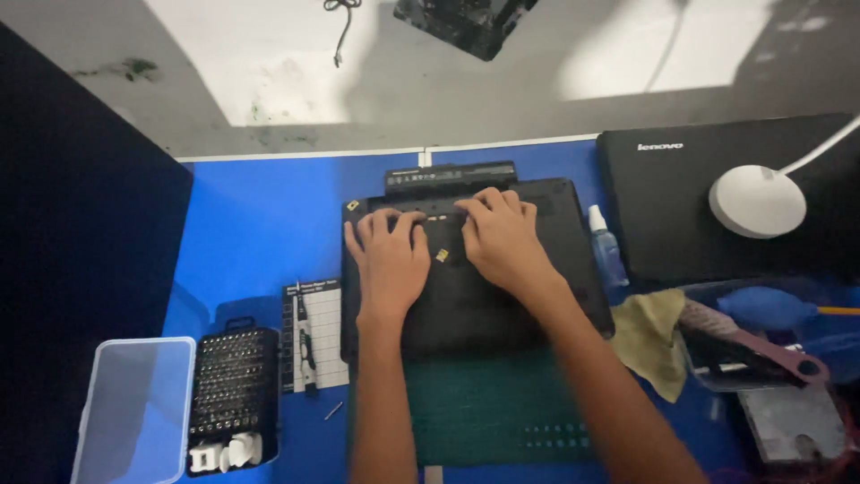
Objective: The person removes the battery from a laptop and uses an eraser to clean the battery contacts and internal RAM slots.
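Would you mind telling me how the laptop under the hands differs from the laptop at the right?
The laptop under the hands lies bottom up on the green mat; the laptop at the right lies lid up on the blue table. Both hands, left hand and right hand, press the first; a white lamp base sits on the second. Both are black and closed.

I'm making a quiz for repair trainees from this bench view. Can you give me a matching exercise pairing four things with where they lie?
Things:
1. screwdriver bit set
2. spray bottle
3. yellow-green cloth
4. white lamp base

Places:
A. on the closed black laptop at far right
B. just right of the upturned laptop's far end
C. left of the green cutting mat
D. by the upturned laptop's near right corner

Pairs: 1-C, 2-B, 3-D, 4-A
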